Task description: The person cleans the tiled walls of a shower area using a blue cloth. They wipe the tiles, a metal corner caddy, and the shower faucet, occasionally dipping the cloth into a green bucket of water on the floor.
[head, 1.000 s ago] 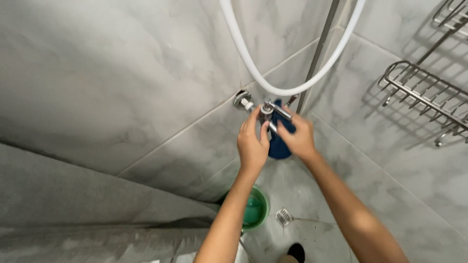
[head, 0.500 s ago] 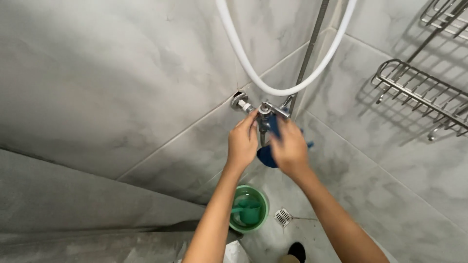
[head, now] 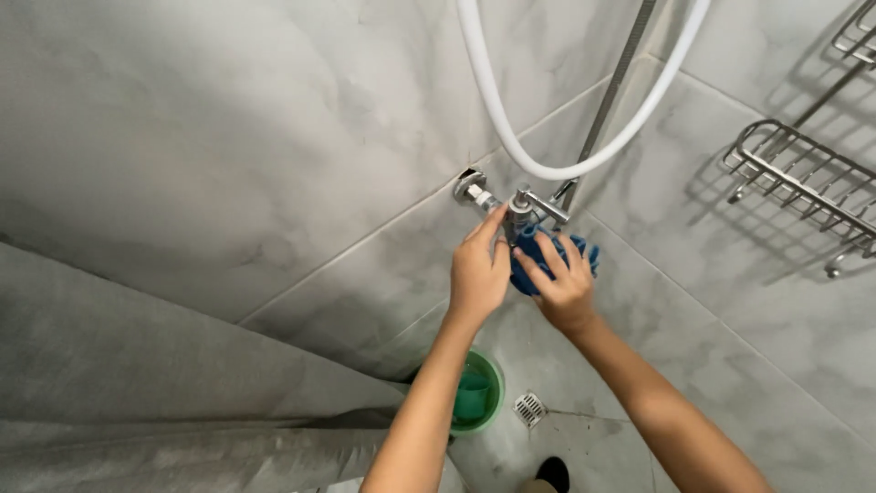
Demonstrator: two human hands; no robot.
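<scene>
The floor [head: 566, 365] is made of grey marble-look tiles, the same as the walls [head: 228, 137] around it. A green bucket [head: 474, 393] stands on the floor, close to the corner, and there is greenish water inside it. Just beside the bucket, a small square metal drain [head: 529, 409] is set in the tile. At the bottom edge, a dark foot or shoe [head: 551, 475] rests on the floor.

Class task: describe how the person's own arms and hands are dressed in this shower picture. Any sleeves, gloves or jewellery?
Both forearms are bare up to the frame's edge: no sleeves show. The left hand and right hand wear no gloves, and no rings, watch or bracelet are visible.
</scene>
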